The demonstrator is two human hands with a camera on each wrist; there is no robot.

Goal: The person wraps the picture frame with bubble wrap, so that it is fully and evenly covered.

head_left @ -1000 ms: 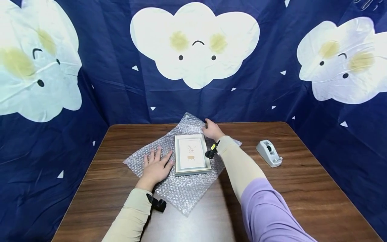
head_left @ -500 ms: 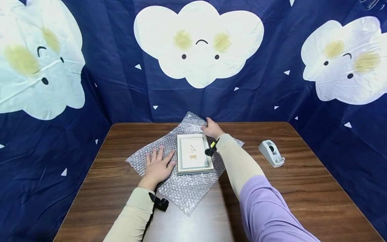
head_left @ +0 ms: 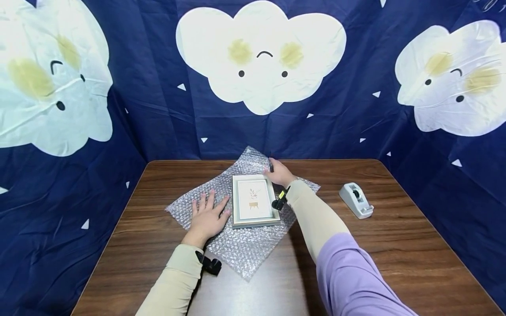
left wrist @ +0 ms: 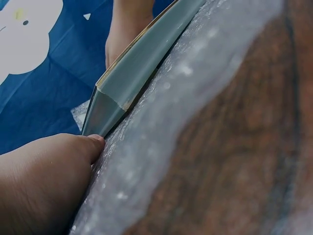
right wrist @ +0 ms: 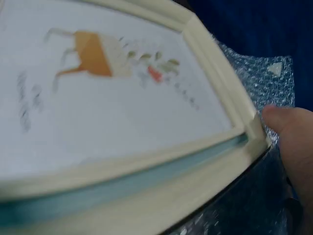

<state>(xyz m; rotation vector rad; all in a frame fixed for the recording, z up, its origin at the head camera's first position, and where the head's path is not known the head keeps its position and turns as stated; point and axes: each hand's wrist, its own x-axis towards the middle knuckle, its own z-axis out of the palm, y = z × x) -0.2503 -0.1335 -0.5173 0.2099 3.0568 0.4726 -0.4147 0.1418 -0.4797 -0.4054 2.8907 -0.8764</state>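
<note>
A picture frame (head_left: 255,200) with a pale border and a plant print lies face up on a sheet of bubble wrap (head_left: 246,251). My left hand (head_left: 207,222) rests on the wrap to the left of the frame, fingers spread. In the left wrist view, its thumb (left wrist: 95,142) is by a corner of the frame. At the far right corner of the frame, my right hand (head_left: 281,174) has its fingers bent over the wrap's edge. Its thumb (right wrist: 275,117) shows beside that corner in the right wrist view. Whether the fingers pinch the wrap is hidden.
A white tape dispenser (head_left: 356,200) stands to the right on the brown wooden table (head_left: 399,259). Behind the table's far edge hangs a dark blue cloth (head_left: 158,127) with cloud prints, which also covers both sides.
The right hand has shifted slightly toward me, and its outstretched index finger has bent in. The left hand, frame and bubble wrap stay in place; the head view shifts a little.
</note>
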